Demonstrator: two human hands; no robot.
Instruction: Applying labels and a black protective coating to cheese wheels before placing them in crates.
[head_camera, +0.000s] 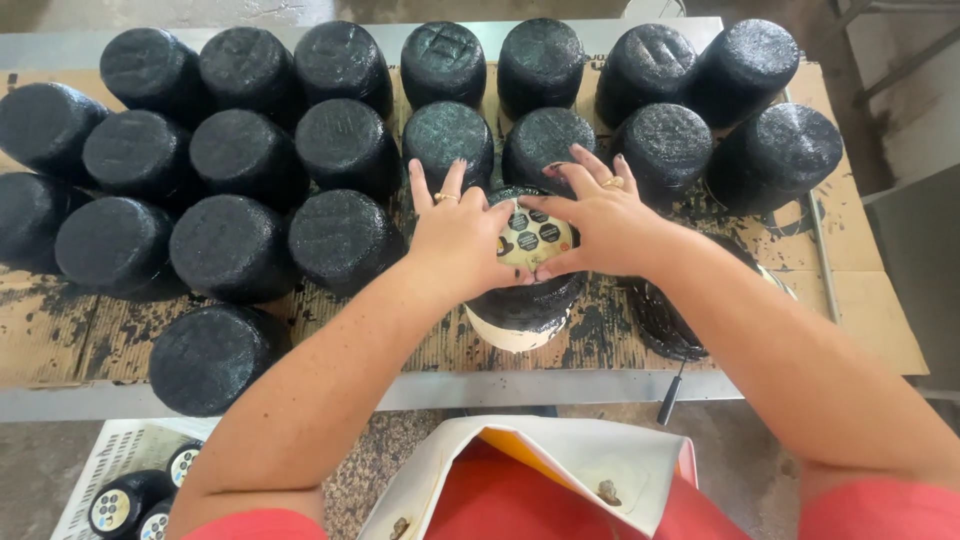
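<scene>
Both hands — left hand (458, 240), right hand (598, 222) — press flat, fingers spread, on the round label (533, 240) atop the black cheese (527, 300) standing upright at the table's (560, 388) near edge, directly beneath them — neither nearer.

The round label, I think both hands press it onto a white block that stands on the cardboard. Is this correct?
Not quite: the block is coated black, with only a pale band near its base. The head view shows the left hand and right hand pressing the round label onto its top, and it does stand on the cardboard.
</scene>
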